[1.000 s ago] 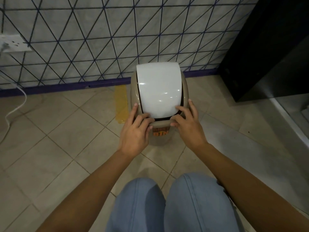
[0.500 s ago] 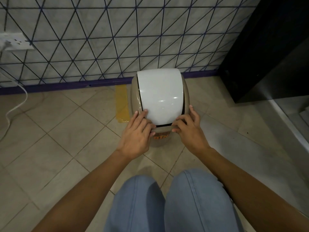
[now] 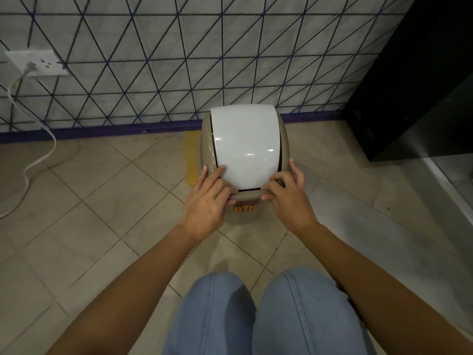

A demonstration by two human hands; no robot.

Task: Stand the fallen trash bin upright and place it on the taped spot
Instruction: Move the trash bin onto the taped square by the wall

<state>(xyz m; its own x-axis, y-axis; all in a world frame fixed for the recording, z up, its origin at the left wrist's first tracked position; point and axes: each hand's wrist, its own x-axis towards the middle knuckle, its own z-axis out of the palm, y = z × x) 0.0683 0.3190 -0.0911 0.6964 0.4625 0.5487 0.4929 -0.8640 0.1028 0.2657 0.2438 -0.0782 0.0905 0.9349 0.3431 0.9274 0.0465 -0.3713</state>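
The beige trash bin [image 3: 245, 149] with a white swing lid stands upright on the floor tiles close to the wall, an orange label on its near side. My left hand [image 3: 208, 201] grips the near left rim, fingers over the lid's edge. My right hand [image 3: 288, 197] grips the near right rim. A strip of yellow tape [image 3: 191, 160] shows on the floor along the bin's left side; the bin hides the rest of the taped spot.
A black cabinet [image 3: 414, 93] stands at the right. A white socket [image 3: 35, 62] on the tiled wall at left has a cable [image 3: 38, 160] trailing over the floor. My knees in blue jeans [image 3: 258, 313] are at the bottom.
The bin and both hands have shifted a little farther from me, toward the wall. My fingers stay on the near rim.
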